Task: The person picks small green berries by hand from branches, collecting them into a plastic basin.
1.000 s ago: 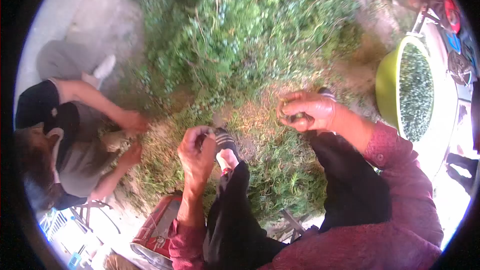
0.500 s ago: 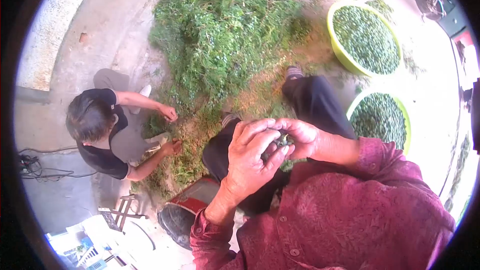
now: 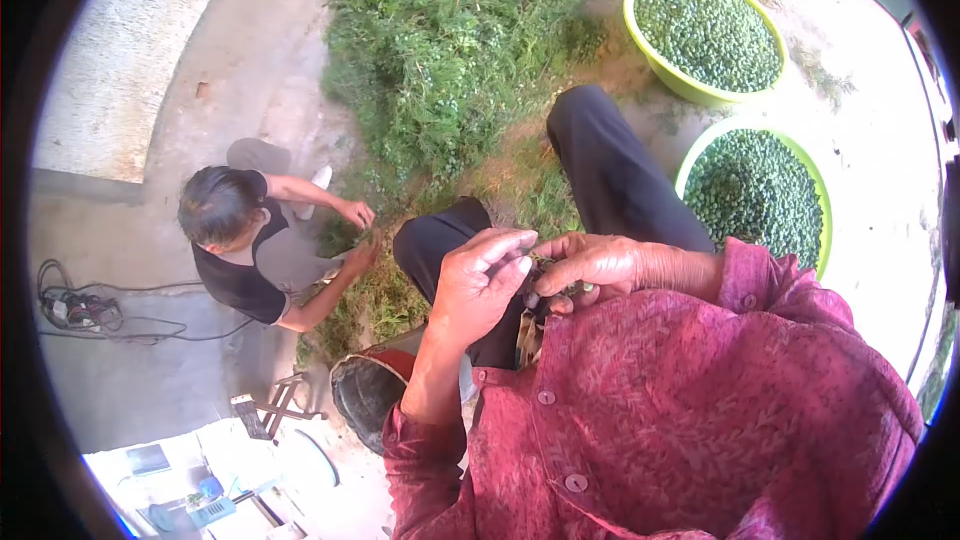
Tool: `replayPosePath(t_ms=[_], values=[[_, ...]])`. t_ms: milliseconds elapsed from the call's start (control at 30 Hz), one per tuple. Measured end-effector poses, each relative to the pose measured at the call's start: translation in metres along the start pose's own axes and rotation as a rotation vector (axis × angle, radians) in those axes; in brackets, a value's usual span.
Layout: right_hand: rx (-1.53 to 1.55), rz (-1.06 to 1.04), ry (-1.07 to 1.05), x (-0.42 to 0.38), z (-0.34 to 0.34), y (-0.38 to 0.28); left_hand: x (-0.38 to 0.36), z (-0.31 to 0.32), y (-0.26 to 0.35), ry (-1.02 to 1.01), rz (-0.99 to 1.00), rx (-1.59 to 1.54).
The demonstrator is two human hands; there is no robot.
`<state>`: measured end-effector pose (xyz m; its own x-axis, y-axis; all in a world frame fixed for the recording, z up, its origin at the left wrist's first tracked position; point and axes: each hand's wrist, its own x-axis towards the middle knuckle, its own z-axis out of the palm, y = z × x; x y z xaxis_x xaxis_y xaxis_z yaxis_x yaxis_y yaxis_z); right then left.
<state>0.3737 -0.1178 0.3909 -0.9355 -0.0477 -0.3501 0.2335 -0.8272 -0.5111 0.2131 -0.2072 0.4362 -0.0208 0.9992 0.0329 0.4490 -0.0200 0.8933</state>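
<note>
Both my hands are together in front of my lap. My left hand (image 3: 482, 282) is closed, with thumb and fingertips pinched beside the other hand; whatever it grips is too small to make out. My right hand (image 3: 598, 266) curls round a few small dark-green, berry-like cones (image 3: 562, 292), partly covered by its fingers. My dark-trousered knees are spread below. To the right of my right arm stands a light-green basin (image 3: 826, 202) heaped with similar small green cones (image 3: 752, 192).
Another yellow-green basin (image 3: 690, 90) of cones stands farther back. A big pile of leafy green branches (image 3: 450, 60) lies ahead. At left a person (image 3: 235, 250) sits bent, hands at the pile's edge. A dark-lined bucket (image 3: 365, 395), folding stool (image 3: 280, 408) and cables (image 3: 85, 308) lie nearby.
My hands have come out of a cupped hold and moved slightly down, the right now lower against my shirt. My view has shifted. The other person's hands have come closer together.
</note>
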Motion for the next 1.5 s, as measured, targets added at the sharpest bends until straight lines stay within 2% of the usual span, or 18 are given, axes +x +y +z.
replayPosePath(t_ms=[133,200,333,433,500,633,667,800,867,900,967,1000,1033,1100,1167,1233,1333,1500], values=[[0.003,0.011,-0.083,-0.002,-0.001,0.002,-0.001,0.001,0.005,-0.036,0.033,0.097],[-0.15,-0.01,-0.102,-0.003,0.003,0.001,0.0,0.005,0.006,-0.035,0.05,0.155],[-0.12,0.031,-0.174,0.001,-0.008,0.003,0.003,0.01,0.012,0.0,0.124,0.299],[0.069,0.12,-0.238,0.002,-0.011,0.004,0.002,0.011,0.013,0.041,0.097,0.252],[0.237,0.066,-0.223,0.003,-0.007,0.004,0.0,0.011,0.011,0.053,-0.122,0.081],[0.323,0.051,-0.149,0.003,-0.007,0.001,0.002,0.007,0.009,0.203,-0.097,0.031],[0.375,0.079,-0.165,0.004,-0.009,0.0,0.004,0.008,0.017,0.244,-0.116,-0.077],[0.501,0.1,-0.184,0.012,-0.018,0.001,0.004,-0.001,0.024,0.252,-0.137,-0.207],[0.569,0.085,-0.349,0.014,-0.025,0.002,0.001,-0.002,0.026,0.238,-0.13,-0.217],[0.569,0.081,-0.349,0.013,-0.023,0.001,0.0,-0.003,0.027,0.223,-0.128,-0.23],[0.601,-0.032,-0.117,0.012,-0.018,-0.003,0.0,0.002,0.03,0.215,-0.145,-0.267],[0.632,-0.058,-0.227,0.013,-0.022,-0.005,0.001,0.004,0.031,0.21,-0.164,-0.304],[0.634,-0.06,-0.228,0.013,-0.021,-0.005,0.002,0.006,0.03,0.208,-0.165,-0.303],[0.701,-0.097,0.019,0.012,-0.014,-0.006,0.006,0.01,0.026,0.178,-0.054,-0.147],[0.762,-0.092,-0.073,0.016,-0.02,-0.001,0.014,0.014,0.03,0.156,-0.008,-0.115],[0.747,-0.154,0.033,0.014,-0.016,-0.003,0.021,0.02,0.037,0.137,0.133,0.145],[0.637,-0.186,0.163,0.012,-0.011,-0.005,0.029,0.033,0.034,0.102,0.075,0.176],[0.614,-0.142,-0.001,0.021,-0.025,0.006,0.034,0.044,0.018,0.001,0.111,0.378]])
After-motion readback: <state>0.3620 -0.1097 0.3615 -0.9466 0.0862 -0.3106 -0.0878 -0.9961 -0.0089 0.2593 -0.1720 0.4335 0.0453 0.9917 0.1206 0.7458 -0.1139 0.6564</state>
